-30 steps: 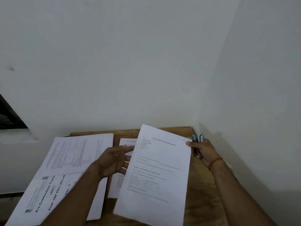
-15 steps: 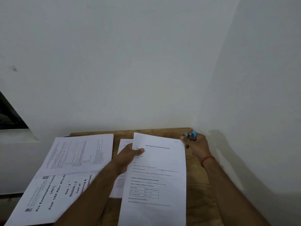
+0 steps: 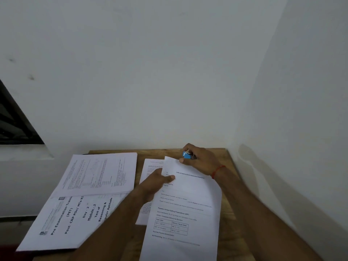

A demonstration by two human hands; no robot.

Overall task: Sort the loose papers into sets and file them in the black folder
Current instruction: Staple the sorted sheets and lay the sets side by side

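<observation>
Left fingers (image 3: 169, 178) pinch sheet (image 3: 188, 204) left edge; right fingers (image 3: 190, 147) grip blue tool (image 3: 186, 155) at top edge.

Matt white paper sheets (image 3: 186, 200); smooth wood table (image 3: 228, 210); glossy blue plastic stapler (image 3: 187, 155).

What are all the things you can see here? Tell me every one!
table: one, brown wood, in the wall corner
letter sheet: one, white, front centre
lower sheet: one, white, centre, partly covered
cover page: one, white, bold black print, left
printed stack: one, white, on the cover page's far end
blue stapler: one, blue and silver, in the right hand
window: one, dark, far left
wrist thread: one, red, right wrist
left hand: thumb on the letter sheet's left edge
right hand: grips the stapler
</observation>
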